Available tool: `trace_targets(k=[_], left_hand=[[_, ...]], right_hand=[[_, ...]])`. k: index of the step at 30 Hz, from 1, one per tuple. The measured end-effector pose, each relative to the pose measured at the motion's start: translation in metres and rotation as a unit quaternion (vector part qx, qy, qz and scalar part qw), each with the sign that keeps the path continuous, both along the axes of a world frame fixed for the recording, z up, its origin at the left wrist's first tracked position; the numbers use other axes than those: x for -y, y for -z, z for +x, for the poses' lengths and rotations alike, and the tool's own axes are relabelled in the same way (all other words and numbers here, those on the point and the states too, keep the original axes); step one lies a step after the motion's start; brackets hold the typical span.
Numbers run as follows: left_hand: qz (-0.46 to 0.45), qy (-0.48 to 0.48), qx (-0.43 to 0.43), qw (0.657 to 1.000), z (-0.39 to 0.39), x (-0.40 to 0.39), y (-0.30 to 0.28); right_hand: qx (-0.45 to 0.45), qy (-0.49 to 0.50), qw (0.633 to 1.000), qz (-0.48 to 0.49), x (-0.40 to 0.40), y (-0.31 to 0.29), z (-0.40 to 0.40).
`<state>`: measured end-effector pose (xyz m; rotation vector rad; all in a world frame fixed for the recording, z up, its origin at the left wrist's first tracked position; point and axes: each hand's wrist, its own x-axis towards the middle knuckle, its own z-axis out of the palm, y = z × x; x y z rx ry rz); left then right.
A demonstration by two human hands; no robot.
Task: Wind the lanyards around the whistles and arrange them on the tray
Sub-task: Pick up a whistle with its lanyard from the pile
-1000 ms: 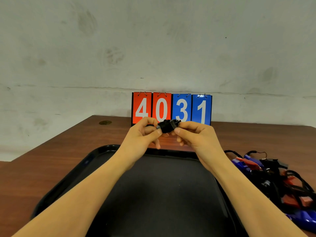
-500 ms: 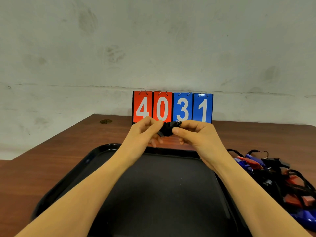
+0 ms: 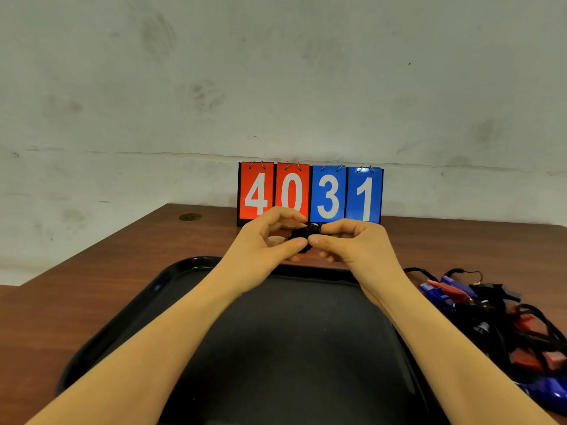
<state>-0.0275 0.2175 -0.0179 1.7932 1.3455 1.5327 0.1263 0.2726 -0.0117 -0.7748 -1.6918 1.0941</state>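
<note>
Both hands meet above the far rim of the black tray point(image 3: 171, 280), holding a small black whistle point(image 3: 306, 234) between them in the air. The left hand point(image 3: 264, 243) has its fingers curled, thumb tip and forefinger pinching the whistle's near-left end; the right hand point(image 3: 352, 243) also has curled fingers, its thumb pressed to the same bundle from the 3 o'clock side, thumb tips nearly touching. The whistle looks wrapped in black cord, and its long axis seems to run from about 8 o'clock up to 2 o'clock, with a small shiny ring at the 2 o'clock end; which end is the mouthpiece cannot be told, as fingers cover much of it. The tray lies on a brown wooden table point(image 3: 92, 271), straight below the forearms. At 3 to 4 o'clock of the tray, on the table, lies a tangled pile of blue, red and black whistles with lanyards point(image 3: 497, 320). At 12 o'clock, against the wall, stands a flip scoreboard point(image 3: 310, 191) reading 4031.
</note>
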Motion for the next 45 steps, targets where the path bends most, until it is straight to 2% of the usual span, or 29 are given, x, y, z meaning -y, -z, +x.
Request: trace_targets(k=[3, 7, 13, 16, 23, 28, 34, 39, 45], left_hand=[[0.005, -0.003, -0.025, 1.0, 0.0008, 0.0003, 0.0005], [0.002, -0.007, -0.012, 1.0, 0.0027, -0.0005, 0.0013], [-0.006, 0.0, 0.086, 0.996, 0.0034, -0.0005, -0.001], [-0.007, 0.004, 0.097, 0.995, 0.0026, -0.0002, -0.0013], [-0.016, 0.015, 0.07, 0.997, 0.0063, 0.0005, -0.0021], [-0.013, 0.013, 0.032, 0.999, 0.0043, 0.0014, -0.002], [-0.014, 0.009, 0.008, 1.0, 0.0037, 0.0027, -0.0017], [-0.018, 0.031, -0.004, 0.999, 0.0071, 0.0019, 0.0004], [0.002, 0.013, -0.023, 1.0, 0.007, 0.0006, 0.0006]], right_hand=[[-0.012, 0.009, 1.0, -0.011, -0.0005, 0.0011, -0.0012], [-0.006, 0.024, 1.0, 0.007, 0.0005, 0.002, -0.0028], [-0.016, 0.005, 0.999, 0.049, 0.0045, -0.0001, -0.0022], [-0.006, -0.007, 0.998, 0.068, 0.0067, -0.0007, -0.0014], [-0.02, 0.02, 0.996, 0.081, 0.0052, -0.0023, -0.0002], [-0.045, -0.028, 0.999, 0.001, 0.0045, -0.0052, 0.0014], [-0.011, -0.039, 0.999, 0.017, 0.0042, -0.0066, 0.0033], [-0.021, -0.046, 0.998, 0.032, 0.0058, -0.0042, 0.0013], [-0.019, -0.054, 0.998, 0.034, 0.0065, -0.0036, 0.0013]])
